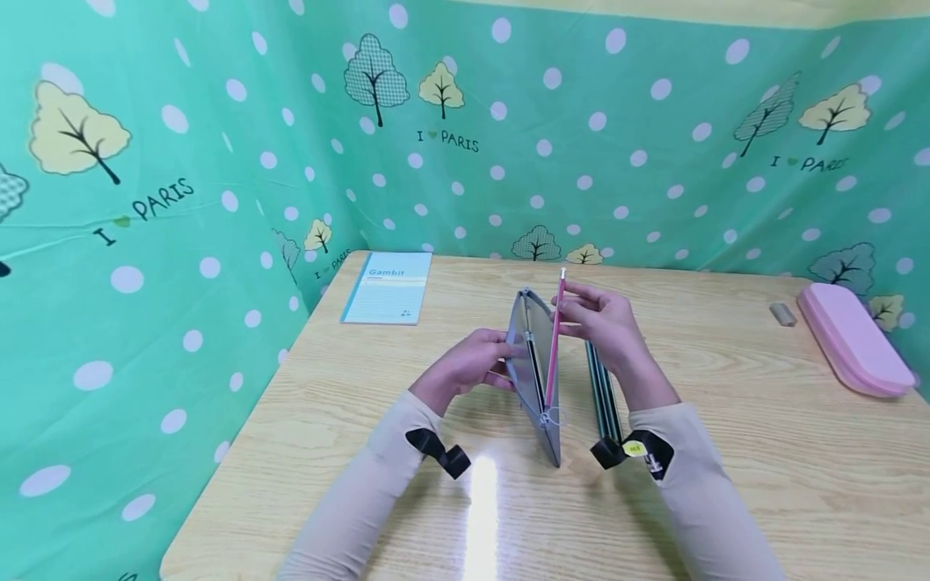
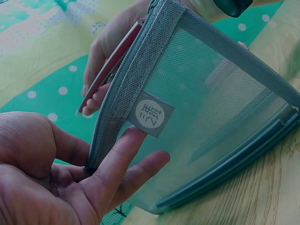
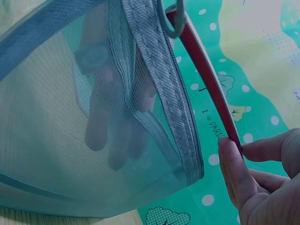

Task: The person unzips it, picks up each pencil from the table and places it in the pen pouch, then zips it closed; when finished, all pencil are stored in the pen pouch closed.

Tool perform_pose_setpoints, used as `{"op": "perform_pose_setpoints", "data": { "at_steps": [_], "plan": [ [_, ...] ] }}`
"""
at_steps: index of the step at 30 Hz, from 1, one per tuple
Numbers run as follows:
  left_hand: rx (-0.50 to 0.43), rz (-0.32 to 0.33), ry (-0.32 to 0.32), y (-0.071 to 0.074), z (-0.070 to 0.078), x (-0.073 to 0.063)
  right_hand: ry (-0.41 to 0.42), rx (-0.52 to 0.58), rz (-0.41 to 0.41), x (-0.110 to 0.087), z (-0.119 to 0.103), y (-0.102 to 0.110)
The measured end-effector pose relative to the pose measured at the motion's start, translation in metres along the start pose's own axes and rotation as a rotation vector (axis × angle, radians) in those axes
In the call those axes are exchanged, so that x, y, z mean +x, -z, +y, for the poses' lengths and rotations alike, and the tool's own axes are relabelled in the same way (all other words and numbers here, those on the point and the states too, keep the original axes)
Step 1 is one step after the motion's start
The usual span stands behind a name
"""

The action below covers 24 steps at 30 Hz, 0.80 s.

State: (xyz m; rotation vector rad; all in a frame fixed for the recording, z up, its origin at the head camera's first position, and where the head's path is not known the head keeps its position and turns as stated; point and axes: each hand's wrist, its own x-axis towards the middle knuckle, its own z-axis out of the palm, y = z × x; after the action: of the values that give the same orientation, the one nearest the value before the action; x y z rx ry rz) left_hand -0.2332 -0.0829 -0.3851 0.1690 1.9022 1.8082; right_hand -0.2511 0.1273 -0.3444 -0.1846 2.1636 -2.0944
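Observation:
My left hand grips a grey mesh zipper pouch by its side, thumb at the rim and fingers on the mesh by a round-printed label. The pouch stands upright on the table with its zip undone. A dark, thin pencil shows inside it. Between thumb and fingertips, my right hand pinches a red pencil near its white-tipped end. The pencil slants along the pouch's opening, its other end beside the zipper ring.
Several dark green pencils lie under my right forearm. A light blue notebook sits at the back left. Towards the right edge are a small grey eraser and a pink pencil case. A dotted green cloth hangs behind the table.

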Motion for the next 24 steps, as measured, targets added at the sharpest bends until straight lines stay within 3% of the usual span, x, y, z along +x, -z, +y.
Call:
{"op": "perform_pose_setpoints", "data": {
  "at_steps": [10, 24],
  "plan": [
    [-0.010, 0.002, -0.007, 0.000, 0.000, 0.000, 0.006, 0.025, -0.007, 0.002, 0.001, -0.009],
    [-0.015, 0.008, 0.012, 0.001, 0.001, -0.001, 0.005, -0.144, -0.013, -0.005, 0.002, -0.018]
  ]
}}
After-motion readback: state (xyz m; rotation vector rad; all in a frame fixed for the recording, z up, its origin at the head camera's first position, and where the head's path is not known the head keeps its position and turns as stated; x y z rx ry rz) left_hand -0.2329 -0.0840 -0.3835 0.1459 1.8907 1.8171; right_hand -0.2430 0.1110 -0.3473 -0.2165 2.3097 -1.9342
